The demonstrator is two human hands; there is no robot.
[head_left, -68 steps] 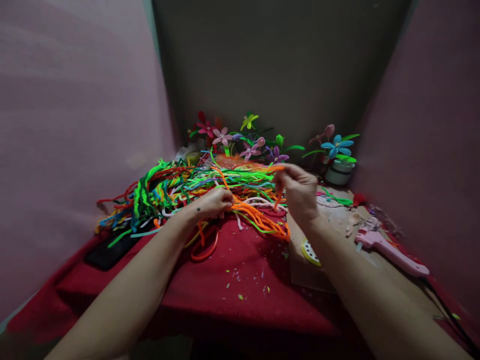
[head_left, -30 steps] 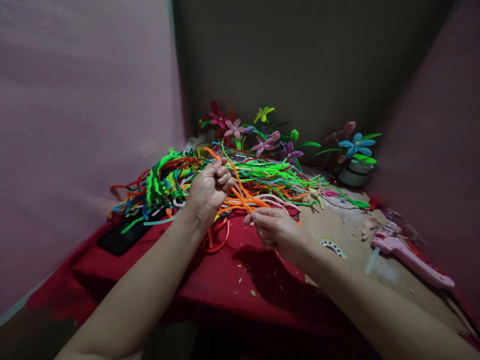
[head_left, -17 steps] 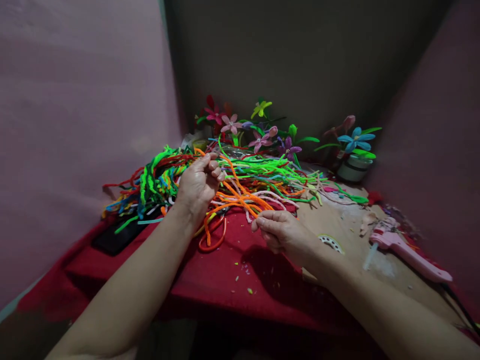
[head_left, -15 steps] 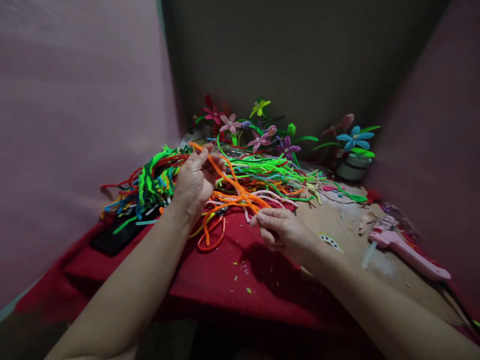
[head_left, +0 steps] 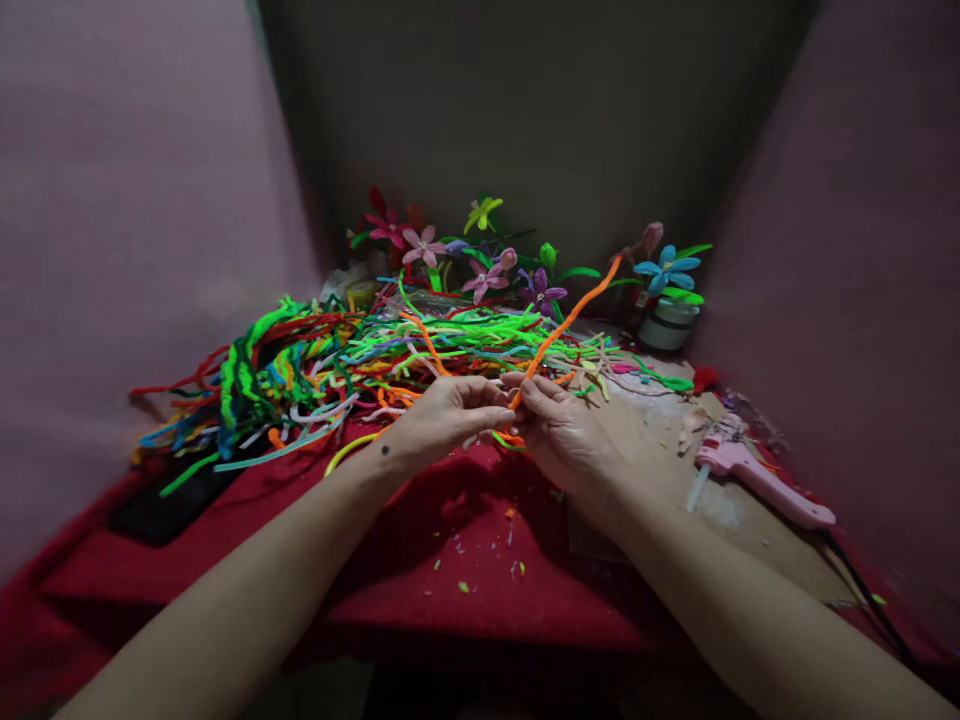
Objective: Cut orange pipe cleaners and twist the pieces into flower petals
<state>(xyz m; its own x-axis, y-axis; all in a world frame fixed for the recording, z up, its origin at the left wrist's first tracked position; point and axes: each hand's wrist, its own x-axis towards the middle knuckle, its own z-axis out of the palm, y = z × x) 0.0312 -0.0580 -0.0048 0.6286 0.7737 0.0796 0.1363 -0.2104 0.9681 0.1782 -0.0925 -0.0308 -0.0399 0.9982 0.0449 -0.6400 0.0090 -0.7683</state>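
Note:
Close together over the front of the table, both hands pinch an orange pipe cleaner [head_left: 574, 318]. My left hand [head_left: 457, 408] has its thumb and fingers closed at the lower part of the stem. Beside it, my right hand [head_left: 559, 425] grips the same spot, and the long end rises up and to the right. More orange fuzz shows beneath the fingers, but the fingertips partly hide how the strands meet. Behind the hands lies a heap of mixed pipe cleaners [head_left: 465, 335], mostly green, with orange, red, white and blue among them.
Pipe-cleaner flowers [head_left: 487, 280] stand at the back, and a blue flower [head_left: 666, 270] rises near a jar [head_left: 667, 325]. A pink glue gun [head_left: 757, 480] rests on cardboard [head_left: 652, 460] at right. On the red cloth [head_left: 420, 590] are a black phone [head_left: 161, 510] and scraps.
My hands have come together, the left moving down and right. The orange stem now points up to the right instead of spreading between them. The view has shifted slightly to the right.

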